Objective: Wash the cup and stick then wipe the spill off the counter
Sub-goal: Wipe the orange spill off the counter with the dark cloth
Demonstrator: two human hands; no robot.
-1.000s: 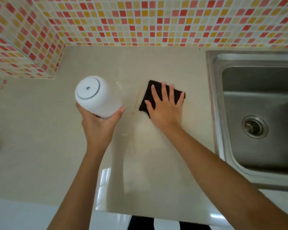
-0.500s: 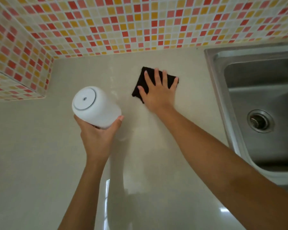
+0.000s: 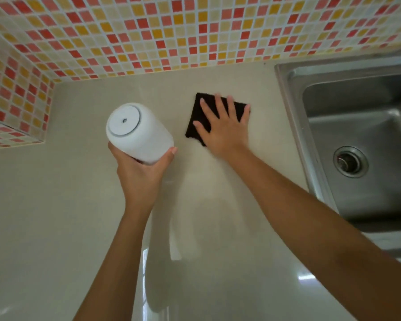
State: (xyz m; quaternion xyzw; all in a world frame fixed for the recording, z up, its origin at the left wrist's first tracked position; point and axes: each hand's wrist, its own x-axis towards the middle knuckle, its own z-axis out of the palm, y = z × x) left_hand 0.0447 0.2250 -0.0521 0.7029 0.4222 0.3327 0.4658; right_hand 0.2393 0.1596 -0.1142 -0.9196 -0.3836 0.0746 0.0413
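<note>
A smooth, matt white cup (image 3: 139,133), ceramic or plastic by its look, contrasts with a coarse black cloth (image 3: 196,121) of rough, fibrous texture lying flat on the worktop (image 3: 56,205). The pale beige worktop is polished stone-like material, glossy enough near the front edge to mirror window light. At right, a brushed stainless-steel sink (image 3: 356,126) with a dull satin sheen and a metal drain ring (image 3: 350,161); behind, a wall of small glazed mosaic tiles (image 3: 171,31) in red, orange and cream with white grout
</note>
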